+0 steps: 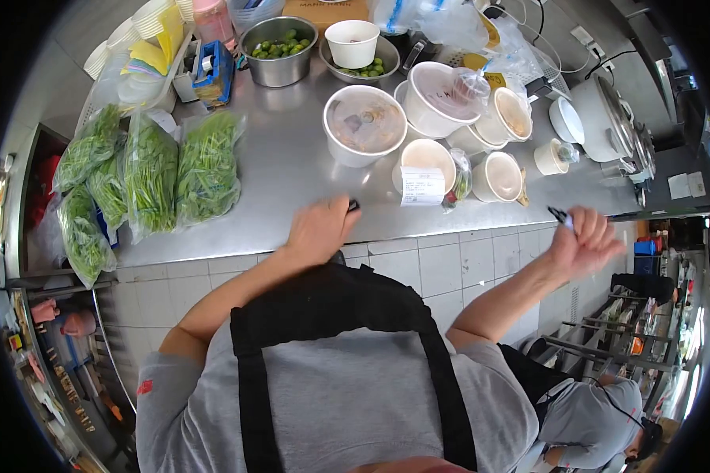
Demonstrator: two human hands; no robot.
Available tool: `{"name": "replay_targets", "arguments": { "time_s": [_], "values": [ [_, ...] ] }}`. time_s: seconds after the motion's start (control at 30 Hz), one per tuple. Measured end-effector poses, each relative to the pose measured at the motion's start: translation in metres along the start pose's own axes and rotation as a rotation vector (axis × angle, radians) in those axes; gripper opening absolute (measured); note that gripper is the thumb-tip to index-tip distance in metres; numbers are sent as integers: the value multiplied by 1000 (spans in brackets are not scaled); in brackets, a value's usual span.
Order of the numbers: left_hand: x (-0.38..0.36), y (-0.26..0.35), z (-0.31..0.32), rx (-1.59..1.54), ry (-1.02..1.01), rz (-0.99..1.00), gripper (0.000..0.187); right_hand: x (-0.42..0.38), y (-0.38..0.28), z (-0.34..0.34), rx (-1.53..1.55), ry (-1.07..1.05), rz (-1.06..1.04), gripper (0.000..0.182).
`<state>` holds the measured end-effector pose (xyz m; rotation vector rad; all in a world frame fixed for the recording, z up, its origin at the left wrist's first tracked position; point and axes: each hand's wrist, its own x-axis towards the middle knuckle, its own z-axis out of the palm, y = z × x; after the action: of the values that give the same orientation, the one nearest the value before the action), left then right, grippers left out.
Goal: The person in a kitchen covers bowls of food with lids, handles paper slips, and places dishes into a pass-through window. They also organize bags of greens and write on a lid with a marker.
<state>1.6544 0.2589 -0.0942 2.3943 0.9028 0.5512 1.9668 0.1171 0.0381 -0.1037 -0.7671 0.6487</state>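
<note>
My left hand (321, 230) is closed at the front edge of the steel counter (284, 169), with a small black marker cap (353, 206) poking out between thumb and finger. Off to the right, my right hand (582, 243) grips a marker (562, 217), its dark end pointing up and left. Between and beyond the hands stand lidded white takeout bowls: a large bowl (364, 130), a smaller bowl (436, 154) with a printed receipt (423, 186) on its front, and another small bowl (498, 177). A small clear bag (461, 175) sits between the two smaller ones.
Bagged leafy greens (209, 162) lie at the left. Behind are a steel pot of green citrus (278, 51), a blue box (214, 73) and stacked cups (148, 20). A large cooker (603, 118) stands right. A co-worker (592, 418) is at lower right, near shelving (623, 331).
</note>
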Motion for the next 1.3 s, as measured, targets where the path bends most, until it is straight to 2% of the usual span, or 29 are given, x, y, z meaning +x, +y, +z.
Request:
{"name": "replay_targets", "arguments": {
  "time_s": [0.03,0.1,0.17,0.27,0.3,0.37,0.4,0.5,0.53,0.63,0.67,0.77,0.8,0.9,1.03,1.17,1.3],
  "values": [
    [5,-7,-2,18,65,52,27,5,20,8,-4,56,50,60],
    [41,-17,-19,162,374,342,29,4,63,19,-117,223,88,64],
    [68,-42,-27,227,348,423,25,5,98,29,-340,442,92,71],
    [88,-76,-35,215,263,577,16,-12,112,-25,-291,158,342,81],
    [91,-80,-40,189,223,632,13,-16,122,-26,-258,189,376,78],
    [88,-79,-37,225,206,635,8,-25,140,-23,-204,252,456,74],
    [85,-74,-34,240,200,635,6,-26,144,-30,-112,107,505,68],
    [65,-56,-6,197,354,566,17,-27,165,-28,-243,315,494,55],
    [57,-49,1,129,342,509,18,-28,166,-31,-200,287,491,32],
    [44,-38,-6,116,440,514,26,-17,157,-36,-275,262,425,21],
    [39,-39,-18,177,403,430,33,-13,149,-32,-274,293,398,19],
    [37,-78,-29,215,330,433,31,-6,135,-38,-353,295,327,15],
    [38,-81,-28,225,346,453,29,-5,134,-38,-353,350,317,13],
    [40,-89,-24,255,410,505,23,-6,141,-47,-307,310,346,14],
    [40,-82,-12,277,508,521,13,-7,156,-43,-279,260,422,12],
    [36,-82,-13,315,551,530,10,-18,201,-23,-286,209,566,16],
    [35,-88,-16,294,562,562,10,-40,252,-12,-624,73,691,13]
  ]
}}
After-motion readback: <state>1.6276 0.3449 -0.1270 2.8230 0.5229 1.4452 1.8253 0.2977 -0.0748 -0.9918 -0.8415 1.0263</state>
